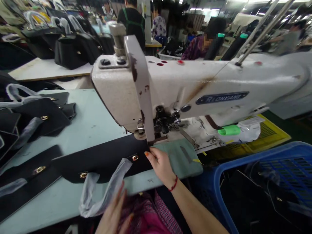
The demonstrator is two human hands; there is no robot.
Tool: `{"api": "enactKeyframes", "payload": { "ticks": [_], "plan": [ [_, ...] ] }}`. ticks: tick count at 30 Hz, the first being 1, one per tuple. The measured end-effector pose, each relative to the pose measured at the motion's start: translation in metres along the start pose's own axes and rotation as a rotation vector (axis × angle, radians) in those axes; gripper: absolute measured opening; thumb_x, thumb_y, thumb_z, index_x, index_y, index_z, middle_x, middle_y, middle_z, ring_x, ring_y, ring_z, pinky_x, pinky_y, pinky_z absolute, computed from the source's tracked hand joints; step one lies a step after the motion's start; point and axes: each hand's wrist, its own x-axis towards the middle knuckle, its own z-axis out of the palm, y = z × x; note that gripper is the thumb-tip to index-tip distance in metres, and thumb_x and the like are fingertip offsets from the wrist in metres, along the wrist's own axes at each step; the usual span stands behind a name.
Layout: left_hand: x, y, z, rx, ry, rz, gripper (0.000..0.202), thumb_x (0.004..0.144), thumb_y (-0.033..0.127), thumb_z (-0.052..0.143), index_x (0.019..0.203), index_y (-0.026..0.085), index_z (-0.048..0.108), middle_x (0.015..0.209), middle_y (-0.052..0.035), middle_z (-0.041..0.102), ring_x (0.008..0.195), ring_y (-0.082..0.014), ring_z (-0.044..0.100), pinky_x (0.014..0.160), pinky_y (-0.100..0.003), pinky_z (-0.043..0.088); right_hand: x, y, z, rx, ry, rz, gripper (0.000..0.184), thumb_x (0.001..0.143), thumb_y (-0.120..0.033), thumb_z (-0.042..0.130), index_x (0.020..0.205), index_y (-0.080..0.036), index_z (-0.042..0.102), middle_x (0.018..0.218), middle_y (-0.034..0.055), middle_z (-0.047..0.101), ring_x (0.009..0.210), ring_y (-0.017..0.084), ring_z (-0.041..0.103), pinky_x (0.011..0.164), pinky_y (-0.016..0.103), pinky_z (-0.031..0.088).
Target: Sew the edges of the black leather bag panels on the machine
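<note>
A long black bag panel (104, 156) lies on the pale green table, one end under the sewing machine's head. Two gold metal fittings show on it, and a handle (110, 187) wrapped in clear plastic hangs from it over the table's front edge. My right hand (161, 164) pinches the panel's right end between thumb and fingers, close beside the needle area. Below the handle, my left hand (113, 211) is slightly blurred, with fingers spread and nothing visible in it. The white sewing machine (170, 84) covers the panel's far edge.
More black bag pieces (46, 117) with wrapped handles lie at the left. Finished-looking black bags (73, 48) stand on a table behind. A blue basket (219, 182) holding black pieces is at the right, near a yellow crate (273, 133). Several people work in the background.
</note>
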Motion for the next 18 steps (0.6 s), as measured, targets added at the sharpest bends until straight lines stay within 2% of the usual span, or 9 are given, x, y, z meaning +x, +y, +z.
{"api": "enactKeyframes", "payload": {
  "ticks": [2, 4, 6, 8, 10, 12, 15, 18],
  "plan": [
    [0.034, -0.021, 0.006, 0.079, 0.142, -0.047, 0.083, 0.090, 0.024, 0.056, 0.158, 0.017, 0.009, 0.163, -0.0165, 0.015, 0.147, -0.0361, 0.023, 0.116, -0.053, 0.032, 0.001, -0.003, 0.008, 0.013, 0.042, 0.023, 0.028, 0.096, -0.039, 0.053, 0.092, -0.017, 0.070, 0.075, 0.0026, 0.066, 0.066, 0.014, 0.058, 0.061, 0.023, 0.040],
    [0.078, -0.037, -0.001, 0.132, 0.252, -0.001, 0.089, 0.088, 0.024, 0.060, 0.158, 0.022, 0.005, 0.165, -0.0129, 0.006, 0.150, -0.0363, 0.013, 0.119, -0.057, 0.024, 0.000, -0.005, 0.013, 0.015, 0.085, 0.041, 0.030, 0.096, -0.039, 0.053, 0.086, -0.016, 0.070, 0.068, 0.0011, 0.061, 0.062, 0.013, 0.052, 0.059, 0.023, 0.037],
    [0.116, -0.048, -0.017, 0.216, 0.264, 0.086, 0.088, 0.087, 0.026, 0.064, 0.158, 0.028, 0.011, 0.164, -0.0088, 0.013, 0.150, -0.0347, 0.010, 0.121, -0.059, 0.015, -0.002, -0.006, 0.014, 0.038, 0.102, 0.060, 0.032, 0.095, -0.041, 0.053, 0.084, -0.016, 0.069, 0.065, -0.0001, 0.056, 0.060, 0.012, 0.047, 0.058, 0.023, 0.034],
    [0.138, -0.054, -0.035, 0.271, 0.199, 0.211, 0.075, 0.089, 0.027, 0.063, 0.154, 0.032, 0.025, 0.159, -0.0069, 0.031, 0.149, -0.0318, 0.019, 0.122, -0.058, 0.011, -0.003, -0.008, 0.013, 0.074, 0.096, 0.082, 0.034, 0.095, -0.044, 0.053, 0.082, -0.016, 0.068, 0.064, -0.0010, 0.051, 0.060, 0.011, 0.043, 0.057, 0.023, 0.033],
    [0.146, -0.058, -0.052, 0.255, 0.096, 0.347, 0.058, 0.093, 0.026, 0.058, 0.148, 0.029, 0.039, 0.151, -0.0076, 0.045, 0.145, -0.0291, 0.031, 0.122, -0.056, 0.014, -0.004, -0.010, 0.011, 0.117, 0.071, 0.109, 0.037, 0.094, -0.046, 0.053, 0.077, -0.016, 0.065, 0.062, -0.0021, 0.045, 0.059, 0.011, 0.039, 0.055, 0.023, 0.030],
    [0.147, -0.062, -0.064, 0.198, 0.005, 0.439, 0.047, 0.095, 0.026, 0.053, 0.142, 0.025, 0.047, 0.147, -0.0090, 0.051, 0.142, -0.0276, 0.037, 0.121, -0.054, 0.018, -0.004, -0.013, 0.009, 0.166, 0.049, 0.134, 0.040, 0.093, -0.048, 0.054, 0.071, -0.016, 0.059, 0.061, -0.0030, 0.039, 0.058, 0.010, 0.035, 0.053, 0.022, 0.027],
    [0.145, -0.065, -0.072, 0.134, -0.077, 0.464, 0.040, 0.097, 0.024, 0.048, 0.137, 0.025, 0.051, 0.148, -0.0084, 0.050, 0.142, -0.0263, 0.038, 0.121, -0.052, 0.019, -0.003, -0.019, 0.007, 0.226, 0.037, 0.181, 0.041, 0.091, -0.049, 0.055, 0.065, -0.017, 0.049, 0.061, -0.0037, 0.035, 0.057, 0.009, 0.031, 0.051, 0.022, 0.024],
    [0.146, -0.066, -0.071, 0.106, -0.086, 0.470, 0.038, 0.097, 0.023, 0.046, 0.134, 0.023, 0.053, 0.147, -0.0082, 0.051, 0.142, -0.0251, 0.039, 0.121, -0.051, 0.019, -0.002, -0.022, 0.006, 0.245, 0.028, 0.210, 0.042, 0.090, -0.048, 0.056, 0.064, -0.018, 0.043, 0.061, -0.0040, 0.033, 0.056, 0.009, 0.028, 0.050, 0.022, 0.022]
  ]
}}
